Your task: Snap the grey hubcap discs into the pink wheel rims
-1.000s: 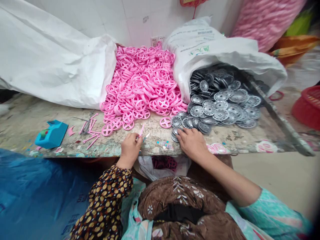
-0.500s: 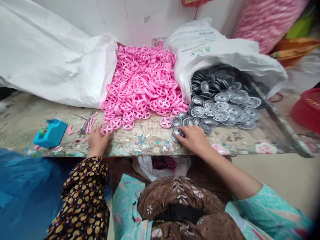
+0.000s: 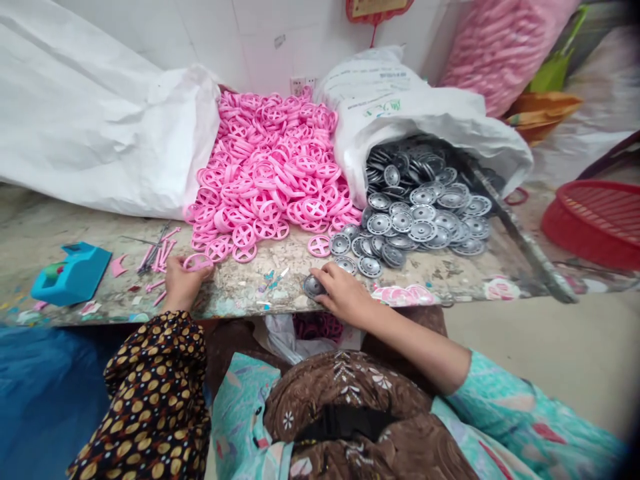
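My left hand is closed on a pink plastic wheel ring with a cross inside, at the near left edge of the pink ring pile. My right hand grips a grey wheel disc just above the front part of the table; the fingertips hide part of its edge. Behind that hand, many loose grey discs spill out of a white sack. One pink ring lies between the two piles.
A blue tape dispenser and several small pink and grey rods lie on the left of the worn table. A metal bar slants out of the right sack. Farther right is a red basket. Pink round stickers lie near the front edge.
My right hand has drawn a grey disc left and toward me, away from the pile. My left hand has taken up a pink ring at the pile's edge. The view has shifted slightly.
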`<state>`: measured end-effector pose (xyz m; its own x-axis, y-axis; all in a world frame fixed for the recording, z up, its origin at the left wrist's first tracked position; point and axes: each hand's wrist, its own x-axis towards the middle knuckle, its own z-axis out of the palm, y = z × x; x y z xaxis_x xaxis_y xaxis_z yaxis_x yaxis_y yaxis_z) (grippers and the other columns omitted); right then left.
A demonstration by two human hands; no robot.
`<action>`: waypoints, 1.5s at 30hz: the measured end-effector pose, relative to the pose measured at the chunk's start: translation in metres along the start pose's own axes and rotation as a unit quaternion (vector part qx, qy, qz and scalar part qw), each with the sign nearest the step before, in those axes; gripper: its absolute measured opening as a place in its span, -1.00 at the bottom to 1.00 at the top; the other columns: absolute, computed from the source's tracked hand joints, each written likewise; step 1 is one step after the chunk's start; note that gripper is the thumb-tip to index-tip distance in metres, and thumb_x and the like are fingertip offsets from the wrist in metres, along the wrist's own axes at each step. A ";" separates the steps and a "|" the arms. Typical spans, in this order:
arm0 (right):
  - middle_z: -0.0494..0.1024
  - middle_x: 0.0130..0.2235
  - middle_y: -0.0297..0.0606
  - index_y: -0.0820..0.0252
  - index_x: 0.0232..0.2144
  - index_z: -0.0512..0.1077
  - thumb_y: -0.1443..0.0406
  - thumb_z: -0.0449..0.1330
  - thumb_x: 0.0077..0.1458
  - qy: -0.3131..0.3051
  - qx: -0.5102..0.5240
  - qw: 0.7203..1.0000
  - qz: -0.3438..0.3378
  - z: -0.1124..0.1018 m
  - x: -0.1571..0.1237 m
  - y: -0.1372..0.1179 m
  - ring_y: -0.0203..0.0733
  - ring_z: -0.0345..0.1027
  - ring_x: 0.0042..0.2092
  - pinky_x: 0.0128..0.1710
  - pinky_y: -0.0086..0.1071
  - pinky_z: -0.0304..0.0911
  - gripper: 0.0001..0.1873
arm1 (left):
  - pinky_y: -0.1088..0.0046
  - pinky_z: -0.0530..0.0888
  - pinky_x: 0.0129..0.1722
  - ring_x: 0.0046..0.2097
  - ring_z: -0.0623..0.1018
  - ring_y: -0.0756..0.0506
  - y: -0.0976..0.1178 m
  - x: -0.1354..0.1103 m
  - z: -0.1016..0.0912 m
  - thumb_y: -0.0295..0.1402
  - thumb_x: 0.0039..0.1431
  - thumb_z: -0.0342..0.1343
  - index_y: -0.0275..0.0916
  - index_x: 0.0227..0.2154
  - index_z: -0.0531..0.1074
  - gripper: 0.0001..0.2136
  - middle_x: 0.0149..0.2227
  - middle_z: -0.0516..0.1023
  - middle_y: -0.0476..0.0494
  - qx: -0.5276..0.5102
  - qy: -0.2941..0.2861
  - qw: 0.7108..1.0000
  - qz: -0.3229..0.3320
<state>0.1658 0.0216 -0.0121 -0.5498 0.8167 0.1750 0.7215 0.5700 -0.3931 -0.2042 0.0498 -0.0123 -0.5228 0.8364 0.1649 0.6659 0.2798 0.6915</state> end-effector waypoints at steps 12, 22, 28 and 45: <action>0.43 -0.30 -0.29 0.13 -0.06 0.34 0.22 0.10 0.15 0.162 0.331 0.926 0.080 -0.012 0.008 -0.027 -0.22 0.29 -0.29 -0.26 -0.35 0.22 -0.70 | 0.44 0.50 -0.31 -0.33 0.53 0.00 0.114 -0.151 0.062 -0.30 -0.01 0.22 -0.26 -0.30 0.39 -0.77 -0.30 0.52 -0.08 -0.557 -0.314 0.740 -0.208; 0.37 -0.14 -0.15 0.13 0.05 0.29 0.23 0.11 0.14 0.126 0.222 0.967 0.010 -0.022 -0.011 -0.032 -0.13 0.26 -0.10 -0.13 -0.25 0.22 -0.59 | 0.40 0.51 -0.25 -0.29 0.52 0.01 0.128 -0.172 0.063 -0.27 0.05 0.20 -0.21 -0.27 0.38 -0.79 -0.28 0.51 -0.02 -0.572 -0.358 0.714 -0.187; 0.53 -0.21 -0.25 0.15 -0.15 0.43 0.26 0.08 0.16 0.018 0.281 0.959 0.030 -0.036 -0.006 -0.028 -0.19 0.37 -0.19 -0.18 -0.32 0.20 -0.77 | 0.40 0.51 -0.17 -0.17 0.51 -0.01 0.130 -0.179 0.060 -0.32 0.01 0.23 -0.19 -0.22 0.35 -0.74 -0.18 0.48 -0.03 -0.538 -0.396 0.730 -0.145; 0.40 -0.18 -0.17 0.11 -0.09 0.42 0.17 -0.03 0.24 -0.034 -0.007 0.998 0.056 -0.016 -0.017 -0.017 -0.23 0.30 -0.29 -0.35 -0.40 0.11 -0.68 | 0.48 0.39 -0.49 -0.52 0.45 -0.02 0.078 -0.177 0.050 -0.15 0.04 0.12 -0.21 -0.03 0.36 -0.57 -0.55 0.46 0.02 -0.143 -0.344 0.928 0.005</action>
<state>0.1696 -0.0006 0.0060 -0.4919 0.8679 0.0692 0.7860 0.4768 -0.3935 -0.0334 -0.0527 -0.0226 0.0112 0.9689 -0.2470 0.4491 0.2158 0.8670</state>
